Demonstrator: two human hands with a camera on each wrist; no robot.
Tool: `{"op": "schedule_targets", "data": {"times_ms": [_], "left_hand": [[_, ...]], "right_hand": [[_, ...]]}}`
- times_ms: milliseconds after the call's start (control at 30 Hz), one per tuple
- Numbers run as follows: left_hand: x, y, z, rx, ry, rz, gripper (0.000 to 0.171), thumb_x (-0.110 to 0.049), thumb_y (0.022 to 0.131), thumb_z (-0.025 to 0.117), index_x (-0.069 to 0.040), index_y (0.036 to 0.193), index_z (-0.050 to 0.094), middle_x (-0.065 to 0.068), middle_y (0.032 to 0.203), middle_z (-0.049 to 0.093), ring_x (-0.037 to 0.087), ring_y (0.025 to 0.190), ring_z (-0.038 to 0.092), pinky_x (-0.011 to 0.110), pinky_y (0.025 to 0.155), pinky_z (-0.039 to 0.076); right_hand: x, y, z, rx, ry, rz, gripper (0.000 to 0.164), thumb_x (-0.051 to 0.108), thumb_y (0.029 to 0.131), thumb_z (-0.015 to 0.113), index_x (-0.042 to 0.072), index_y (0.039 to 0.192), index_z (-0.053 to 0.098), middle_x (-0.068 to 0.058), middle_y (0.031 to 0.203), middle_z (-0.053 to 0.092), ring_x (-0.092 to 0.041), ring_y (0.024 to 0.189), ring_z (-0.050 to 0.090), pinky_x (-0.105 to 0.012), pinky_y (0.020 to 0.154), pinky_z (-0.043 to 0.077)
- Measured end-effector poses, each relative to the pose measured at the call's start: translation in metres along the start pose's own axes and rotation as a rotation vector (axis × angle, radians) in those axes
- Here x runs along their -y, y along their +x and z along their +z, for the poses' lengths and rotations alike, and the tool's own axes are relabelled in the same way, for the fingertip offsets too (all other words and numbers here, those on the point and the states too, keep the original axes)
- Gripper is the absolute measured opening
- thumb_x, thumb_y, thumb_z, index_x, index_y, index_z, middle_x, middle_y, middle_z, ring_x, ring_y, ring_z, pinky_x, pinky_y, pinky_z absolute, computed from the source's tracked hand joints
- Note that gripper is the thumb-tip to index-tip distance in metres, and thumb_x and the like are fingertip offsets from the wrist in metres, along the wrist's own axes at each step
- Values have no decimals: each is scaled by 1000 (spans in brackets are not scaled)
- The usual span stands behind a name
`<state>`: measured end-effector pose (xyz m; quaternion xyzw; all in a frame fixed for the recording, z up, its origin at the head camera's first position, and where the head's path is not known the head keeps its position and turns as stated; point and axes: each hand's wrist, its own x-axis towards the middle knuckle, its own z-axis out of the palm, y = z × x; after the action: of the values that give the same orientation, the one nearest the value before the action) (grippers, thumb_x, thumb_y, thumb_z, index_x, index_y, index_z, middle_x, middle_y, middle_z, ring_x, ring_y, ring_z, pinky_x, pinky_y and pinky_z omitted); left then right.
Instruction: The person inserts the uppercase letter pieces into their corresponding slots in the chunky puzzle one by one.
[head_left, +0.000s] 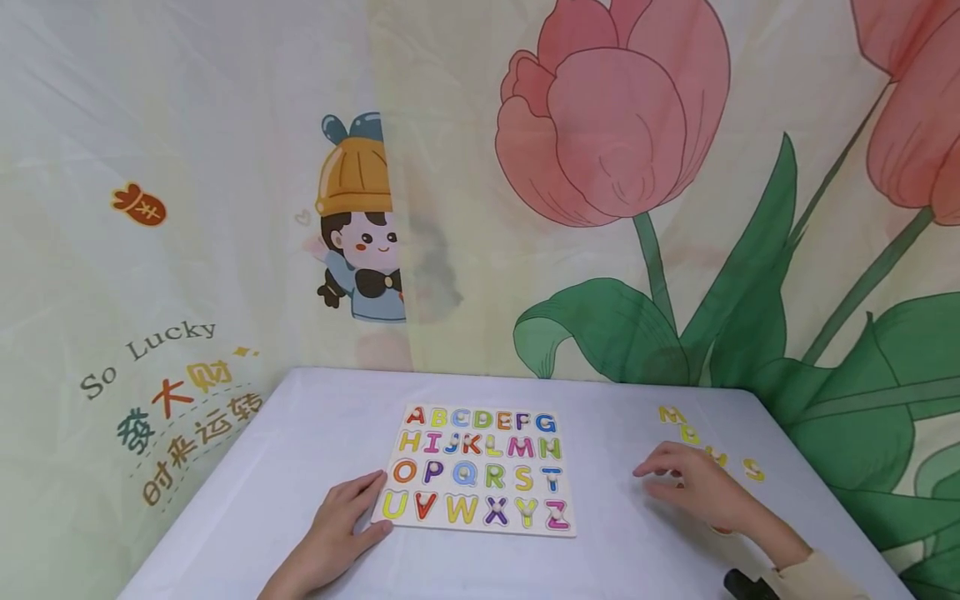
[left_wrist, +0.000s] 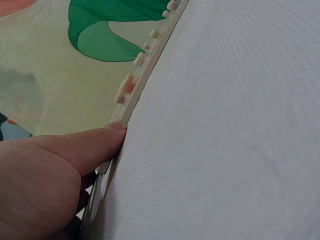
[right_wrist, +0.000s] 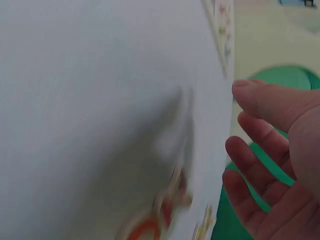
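Note:
A wooden alphabet board (head_left: 474,533) with bright letters lies on the white table. My left hand (head_left: 330,529) rests against its near left corner, thumb and fingertips touching the edges. In the left wrist view, the thumb (left_wrist: 100,142) presses on the board's pale side (left_wrist: 142,82), and small knobs stick up above it. My right hand (head_left: 697,483), fingers spread and slightly bent, hovers off the board's right side with nothing in it. Loose letter pieces lie around it: an M-shaped piece (head_left: 672,414), an S-shaped piece (head_left: 753,470) and others partly hidden by the hand.
The white tablecloth (head_left: 300,433) runs back to a printed curtain (head_left: 457,167) with tulips and a cartoon figure. A dark object (head_left: 748,586) sits by the right sleeve. Blurred pieces, one of them an orange letter piece (right_wrist: 145,230), lie below the right hand in the right wrist view.

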<state>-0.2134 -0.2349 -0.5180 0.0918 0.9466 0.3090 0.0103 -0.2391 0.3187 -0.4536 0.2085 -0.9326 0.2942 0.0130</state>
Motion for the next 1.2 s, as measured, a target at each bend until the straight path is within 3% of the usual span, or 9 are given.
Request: {"op": "schedule_targets", "data": {"times_ms": [167, 400, 667, 967, 1200], "left_hand": [[-2, -1, -1, -4, 5, 4, 77, -46, 96, 78, -16, 161, 49, -3, 166, 43, 29, 152, 34, 59, 122, 35], [-3, -1, -2, -9, 4, 8, 77, -44, 96, 78, -15, 161, 49, -2, 167, 43, 29, 152, 34, 59, 122, 34], [-5, -1, -3, 1, 4, 3, 77, -44, 96, 78, -14, 161, 49, -1, 166, 44, 30, 152, 34, 59, 122, 33], [-5, -1, -4, -3, 12, -1, 77, -44, 95, 79, -14, 161, 49, -1, 166, 44, 30, 152, 34, 59, 122, 34], [-4, -1, -2, -8, -15, -2, 77, -43, 95, 79, -15, 161, 49, 0, 167, 43, 31, 154, 32, 60, 123, 32]], "right_hand": [[-38, -21, -23, 45, 19, 36, 19, 19, 93, 84, 19, 111, 82, 5, 103, 69, -4, 88, 62, -24, 76, 58], [-68, -31, -32, 64, 26, -61, 15, 21, 92, 84, 18, 107, 84, 8, 97, 65, -1, 85, 57, -22, 67, 54], [-74, -31, -28, 91, 32, 26, 16, 22, 91, 85, 21, 107, 85, 6, 98, 65, -2, 85, 55, -22, 70, 54], [-77, -30, -23, 52, 27, 5, 14, 20, 90, 86, 16, 103, 86, 7, 95, 66, 0, 84, 55, -22, 67, 53], [-66, -28, -22, 20, -22, 28, 11, 20, 88, 87, 20, 99, 86, 10, 92, 64, 1, 82, 55, -22, 65, 52]]}}
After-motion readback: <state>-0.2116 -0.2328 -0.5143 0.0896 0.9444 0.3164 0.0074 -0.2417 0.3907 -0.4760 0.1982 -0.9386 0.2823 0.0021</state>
